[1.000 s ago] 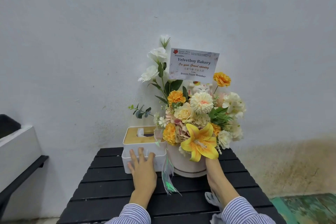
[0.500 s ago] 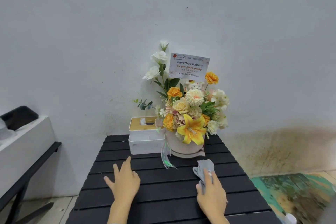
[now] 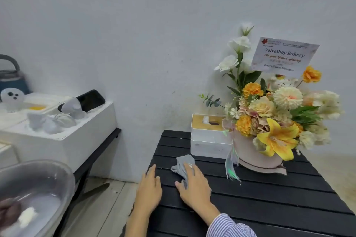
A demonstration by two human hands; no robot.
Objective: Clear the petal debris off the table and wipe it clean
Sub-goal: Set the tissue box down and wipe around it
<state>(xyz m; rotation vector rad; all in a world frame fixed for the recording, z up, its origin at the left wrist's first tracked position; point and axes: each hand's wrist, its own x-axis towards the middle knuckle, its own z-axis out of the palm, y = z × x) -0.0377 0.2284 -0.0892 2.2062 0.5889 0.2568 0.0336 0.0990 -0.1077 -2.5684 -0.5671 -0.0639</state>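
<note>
Black slatted table point(image 3: 269, 204) carries tissue box point(image 3: 210, 140), flower arrangement point(image 3: 273, 121) (boxed), grey cloth point(image 3: 182, 163).

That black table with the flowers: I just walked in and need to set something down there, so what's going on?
A person is wiping the black slatted table. The right hand presses a grey cloth onto the slats near the table's left edge, in front of the white tissue box. The left hand rests flat at that edge beside it. The flower arrangement stands at the back right, against the tissue box. I can't make out any petal debris from this view.
</note>
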